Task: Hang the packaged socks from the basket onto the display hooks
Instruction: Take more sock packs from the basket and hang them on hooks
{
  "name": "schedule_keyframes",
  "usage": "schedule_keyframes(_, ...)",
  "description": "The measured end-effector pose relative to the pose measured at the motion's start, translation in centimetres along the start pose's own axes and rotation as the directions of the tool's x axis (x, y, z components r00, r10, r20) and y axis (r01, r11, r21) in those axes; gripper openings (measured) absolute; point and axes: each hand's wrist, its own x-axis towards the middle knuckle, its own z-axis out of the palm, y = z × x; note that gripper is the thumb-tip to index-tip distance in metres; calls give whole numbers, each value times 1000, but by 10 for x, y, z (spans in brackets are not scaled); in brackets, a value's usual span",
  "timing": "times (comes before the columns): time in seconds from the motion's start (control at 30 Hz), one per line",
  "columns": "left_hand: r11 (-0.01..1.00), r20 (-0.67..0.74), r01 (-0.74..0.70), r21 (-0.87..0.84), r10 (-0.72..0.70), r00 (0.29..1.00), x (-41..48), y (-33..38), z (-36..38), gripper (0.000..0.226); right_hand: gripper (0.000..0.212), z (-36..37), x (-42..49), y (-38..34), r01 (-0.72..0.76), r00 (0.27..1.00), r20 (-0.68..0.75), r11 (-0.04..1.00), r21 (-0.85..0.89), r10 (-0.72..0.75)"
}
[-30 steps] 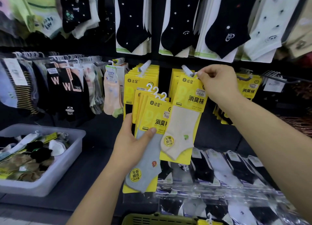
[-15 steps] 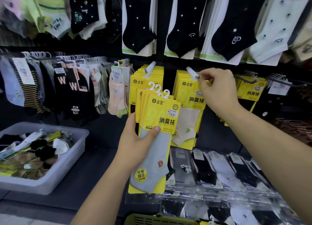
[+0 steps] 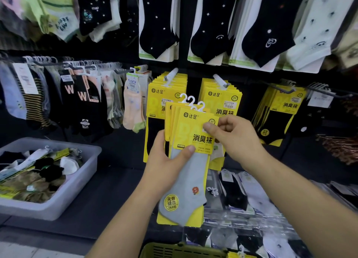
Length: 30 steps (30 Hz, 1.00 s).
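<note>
My left hand (image 3: 164, 166) grips a stack of yellow sock packs (image 3: 190, 134) with white hooks on top; the front pack shows a grey sock. My right hand (image 3: 232, 139) pinches the upper right corner of the front pack. Behind the stack, two display hooks (image 3: 220, 81) carry hanging yellow packs (image 3: 222, 101), the right one showing a cream sock, mostly hidden by my hand. The olive basket (image 3: 182, 250) shows only its rim at the bottom edge.
A grey plastic bin (image 3: 64, 195) of loose socks sits at the left on the dark shelf. Black and white socks hang above, more racks stand left and right. Bagged socks (image 3: 242, 195) lie on the shelf under the hooks.
My right hand left the right display hook, where it hung a cream-sock pack, and came down onto the front pack in my left hand.
</note>
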Motion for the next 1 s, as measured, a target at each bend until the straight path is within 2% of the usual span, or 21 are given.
schedule_keyframes(0.2, 988, -1, 80, -130, -81, 997, 0, -4, 7, 32, 13, -5, -1, 7, -136, 991, 36, 958, 253, 131)
schedule_keyframes(0.3, 996, -8, 52, -78, -53, 999, 2, -5, 9, 29, 12, -10, 0, 10, -146, 985, -35, 926, 349, 168)
schedule_keyframes(0.4, 1000, -29, 10, 2, -10, 1000, 2, -5, 9, 24, 11, -16, 3, 11, -95, 977, -141, 915, 392, 162)
schedule_keyframes(0.47, 999, -34, -10, 42, 12, 999, 3, -5, 6, 18, 9, -21, 6, 11, -46, 968, -211, 918, 394, 139)
schedule_keyframes(0.63, 994, -52, -26, 109, 32, 998, 5, -3, -2, 20, 8, -31, 21, 4, 66, 942, -332, 945, 320, 46)
schedule_keyframes(0.87, 988, -57, -47, 148, 56, 997, 4, -1, -7, 21, 13, -31, 36, 1, 109, 936, -346, 986, 123, -60)
schedule_keyframes(1.0, 986, -60, -45, 160, 55, 997, 4, 1, -7, 21, 16, -29, 39, 1, 110, 941, -327, 991, 70, -81)
